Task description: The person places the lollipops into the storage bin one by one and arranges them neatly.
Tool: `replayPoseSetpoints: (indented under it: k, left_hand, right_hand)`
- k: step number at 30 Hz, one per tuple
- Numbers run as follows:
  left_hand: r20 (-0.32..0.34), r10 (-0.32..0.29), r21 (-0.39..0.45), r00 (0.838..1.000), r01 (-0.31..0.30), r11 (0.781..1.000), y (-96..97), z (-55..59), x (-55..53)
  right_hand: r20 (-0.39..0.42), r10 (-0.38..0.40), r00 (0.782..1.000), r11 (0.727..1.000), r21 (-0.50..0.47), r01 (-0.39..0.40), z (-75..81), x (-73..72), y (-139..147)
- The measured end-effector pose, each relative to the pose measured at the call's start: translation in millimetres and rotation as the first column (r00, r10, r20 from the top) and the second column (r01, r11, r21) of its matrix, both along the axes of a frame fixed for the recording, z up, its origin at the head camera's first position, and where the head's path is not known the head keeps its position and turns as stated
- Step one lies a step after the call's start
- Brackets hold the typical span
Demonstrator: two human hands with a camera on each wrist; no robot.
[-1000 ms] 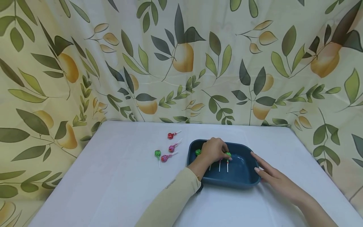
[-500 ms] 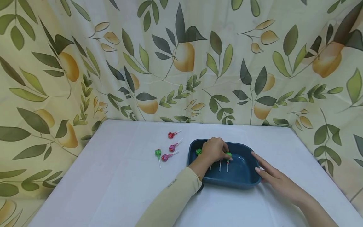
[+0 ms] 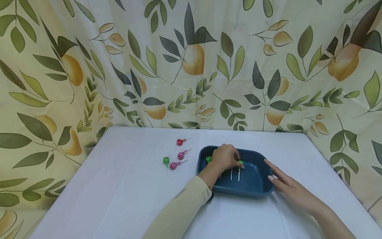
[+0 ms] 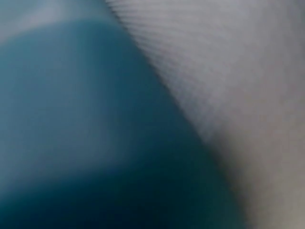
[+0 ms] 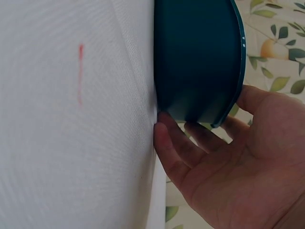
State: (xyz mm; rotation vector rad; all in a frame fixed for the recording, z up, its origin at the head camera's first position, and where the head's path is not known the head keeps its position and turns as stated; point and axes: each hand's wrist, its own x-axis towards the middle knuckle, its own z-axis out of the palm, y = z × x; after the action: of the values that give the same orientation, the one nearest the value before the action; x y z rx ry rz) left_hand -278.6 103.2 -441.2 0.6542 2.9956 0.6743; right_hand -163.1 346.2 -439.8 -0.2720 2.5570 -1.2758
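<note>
My left hand reaches into a dark blue tray, with thumb and fingertips pinching a green-wrapped lollipop whose white stick points toward me. Another green lollipop shows beside the wrist, and further sticks stick out below the hand, their heads hidden. At the tray's right end, my right hand holds the wall, thumb at the rim and fingers along the outside. The right wrist view shows this hand against the tray's end. In the left wrist view only the blurred tray wall and cloth appear.
Left of the tray lie a red lollipop, two pink lollipops, one nearer the tray and one lower, and a green lollipop. A white cloth covers the table. Behind it hangs a fruit-patterned curtain.
</note>
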Motion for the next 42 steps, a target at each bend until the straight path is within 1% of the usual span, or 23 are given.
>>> replayPoseSetpoints:
  k: [6,11,18,25,30,35,42]
  left_hand:
    - [-0.012,-0.005,-0.014,1.0,0.005,1.0,-0.9,0.7,-0.1]
    - [0.006,-0.012,-0.001,1.0,0.012,1.0,-1.2,0.9,-0.8]
    - [-0.004,-0.055,-0.01,0.999,0.054,0.998,-1.2,1.5,0.9]
    - [-0.009,-0.064,-0.002,0.998,0.064,0.998,-0.5,1.3,0.8]
    - [-0.021,-0.052,-0.005,0.998,0.052,0.999,-0.5,1.2,0.4]
    - [-0.012,-0.034,-0.004,0.999,0.034,0.999,-0.9,4.3,1.4]
    - [-0.01,-0.032,0.008,0.999,0.032,0.999,-1.8,4.3,2.2]
  right_hand:
    - [0.017,-0.004,1.0,1.0,0.007,0.004,0.5,-0.3,-1.7]
    - [0.018,-0.005,1.0,1.0,0.001,0.005,1.3,-0.2,-2.3]
    - [0.014,-0.002,1.0,1.0,-0.011,0.002,1.8,-0.1,-2.2]
    - [0.006,0.001,1.0,1.0,-0.007,-0.001,1.8,-0.4,-1.4]
    - [0.009,0.0,1.0,1.0,-0.007,0.0,1.1,-0.7,-1.0]
    - [-0.005,-0.001,1.0,1.0,0.003,0.001,0.5,-0.8,0.5]
    - [-0.003,0.002,1.0,1.0,0.008,-0.002,0.3,-0.5,1.0]
